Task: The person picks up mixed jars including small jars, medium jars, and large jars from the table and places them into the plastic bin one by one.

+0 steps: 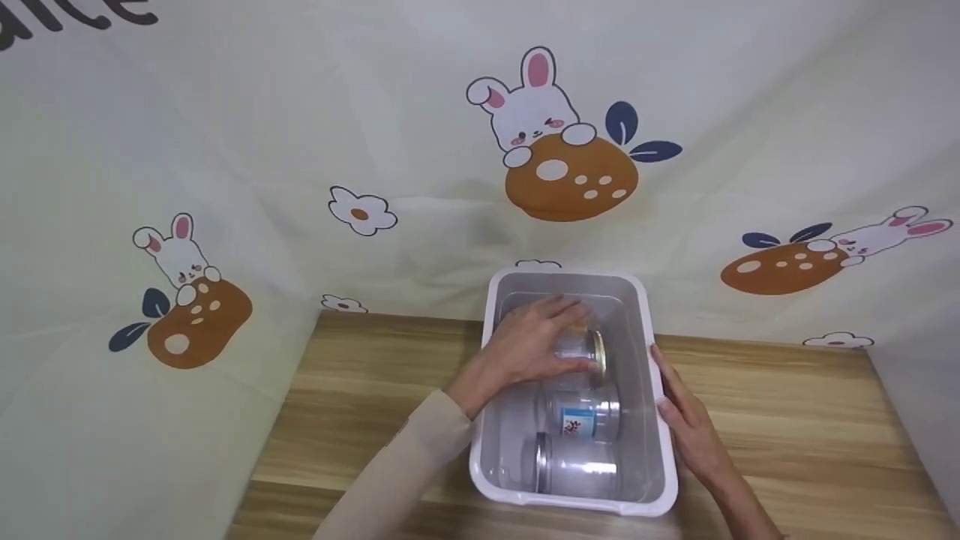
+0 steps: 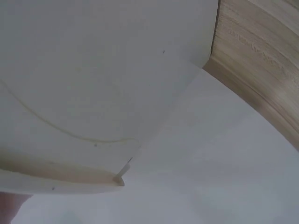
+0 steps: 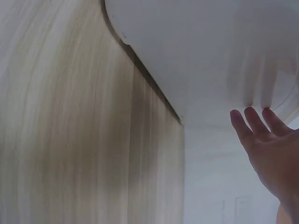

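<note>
A white plastic bin (image 1: 667, 457) with a grey inside stands on the wooden table. Clear jars lie on their sides in it. Nearest is a jar (image 1: 581, 469) with a silver lid at left; beyond it lies a jar with a blue label (image 1: 577, 422). My left hand (image 1: 529, 341) reaches in over a farther jar with a gold lid (image 1: 598, 356), thumb and blurred fingers spread across it. My right hand (image 1: 690, 427) rests against the bin's right outside wall. In the right wrist view, straight fingertips (image 3: 250, 112) touch that wall.
Wood-grain tabletop (image 1: 375, 375) extends on both sides of the bin. Pale cloth (image 1: 420, 247) printed with rabbits and flowers hangs close behind the bin and along both sides. The left wrist view mostly shows a pale bin wall (image 2: 93, 93).
</note>
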Motion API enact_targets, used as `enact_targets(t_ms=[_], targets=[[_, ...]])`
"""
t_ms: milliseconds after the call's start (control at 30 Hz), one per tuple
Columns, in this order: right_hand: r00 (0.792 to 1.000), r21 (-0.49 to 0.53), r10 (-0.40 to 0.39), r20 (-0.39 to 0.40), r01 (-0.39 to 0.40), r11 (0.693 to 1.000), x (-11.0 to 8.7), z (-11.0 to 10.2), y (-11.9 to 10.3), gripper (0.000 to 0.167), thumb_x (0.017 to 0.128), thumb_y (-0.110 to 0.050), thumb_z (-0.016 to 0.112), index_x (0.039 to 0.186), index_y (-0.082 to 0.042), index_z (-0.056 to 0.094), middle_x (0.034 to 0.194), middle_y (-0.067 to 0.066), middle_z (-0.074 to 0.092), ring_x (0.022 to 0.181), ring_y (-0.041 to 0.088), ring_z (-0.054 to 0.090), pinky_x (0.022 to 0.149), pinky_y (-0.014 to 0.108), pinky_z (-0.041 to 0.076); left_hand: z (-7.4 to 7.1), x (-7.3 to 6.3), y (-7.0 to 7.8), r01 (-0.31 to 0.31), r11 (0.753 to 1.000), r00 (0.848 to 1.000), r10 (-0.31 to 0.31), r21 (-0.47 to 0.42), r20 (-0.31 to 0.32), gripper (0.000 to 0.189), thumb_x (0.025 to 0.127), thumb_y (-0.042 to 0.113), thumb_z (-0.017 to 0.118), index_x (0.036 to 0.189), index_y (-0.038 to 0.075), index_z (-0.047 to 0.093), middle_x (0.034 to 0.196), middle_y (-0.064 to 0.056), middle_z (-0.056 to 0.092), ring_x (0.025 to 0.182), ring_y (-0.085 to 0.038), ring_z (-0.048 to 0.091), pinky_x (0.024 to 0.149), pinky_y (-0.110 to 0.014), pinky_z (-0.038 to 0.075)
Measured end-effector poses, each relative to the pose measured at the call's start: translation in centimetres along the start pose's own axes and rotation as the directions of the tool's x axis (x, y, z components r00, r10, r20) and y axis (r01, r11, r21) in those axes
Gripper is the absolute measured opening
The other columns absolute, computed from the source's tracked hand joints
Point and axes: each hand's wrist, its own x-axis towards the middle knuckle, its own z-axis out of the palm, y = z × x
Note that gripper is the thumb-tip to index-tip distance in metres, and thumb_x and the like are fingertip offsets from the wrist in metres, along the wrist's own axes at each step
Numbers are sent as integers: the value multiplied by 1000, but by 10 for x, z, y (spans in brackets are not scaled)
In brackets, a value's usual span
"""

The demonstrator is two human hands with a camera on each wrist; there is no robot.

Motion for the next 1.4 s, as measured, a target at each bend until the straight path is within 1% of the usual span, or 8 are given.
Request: enact_targets(t_ms=[133,200,500,600,700,767,1067,1400], targets=[[990,-102,-141,-5,139,985,2,-6,4,60,102,3,35,158,-9,20,161,13,28,142,11,36,108,17,34,-5,-5,-5,10,1000,1000,-10,-7,-20,79,88,74,50,149,23,48,154,-4,43,146,-29,31,117,-50,28],[987,-171,-162,-15,157,973,4,-11,4,61,101,4,35,159,-9,19,160,14,31,141,12,38,108,18,35,-7,-7,-8,13,1000,999,-12,5,-33,77,90,73,46,148,22,49,155,-5,42,147,-30,29,119,-50,24],[1000,-451,-26,11,28,892,7,-28,1,63,101,-13,53,158,-18,27,162,7,28,147,19,24,114,18,16,-13,-26,-20,55,998,996,-53,38,-68,78,92,73,38,152,24,42,161,-5,31,149,-31,21,122,-50,10],[999,-478,31,15,-20,878,7,-34,2,66,101,-18,56,159,-23,25,162,4,26,147,31,24,119,40,20,-13,-34,-25,95,995,993,-93,36,-70,78,92,73,38,153,24,41,162,-5,29,150,-31,17,122,-49,9],[998,-507,69,3,-58,860,9,-38,4,70,99,-23,59,159,-30,23,163,2,25,146,38,25,113,63,23,-13,-40,-30,129,991,989,-127,26,-82,77,93,71,40,152,22,43,162,-6,28,151,-30,15,122,-50,11],[997,-525,77,-2,-66,848,10,-41,5,73,98,-26,62,158,-34,22,164,2,23,145,42,24,109,70,23,-14,-44,-33,150,989,985,-148,17,-87,75,94,70,42,151,22,44,163,-6,26,151,-29,14,122,-50,9],[999,-618,44,-2,-35,785,13,-49,10,80,93,-35,69,159,-25,25,163,15,22,145,48,19,112,69,18,-13,-71,-45,209,978,971,-206,12,-123,68,96,67,41,149,25,47,163,-2,24,151,-30,16,121,-53,11],[999,-677,46,5,-31,735,14,-50,8,83,92,-41,68,159,-24,23,162,21,21,145,51,16,114,69,11,-8,-93,-61,195,973,944,-220,-121,-245,56,99,50,49,146,19,52,162,-10,28,148,-37,21,120,-56,11]])
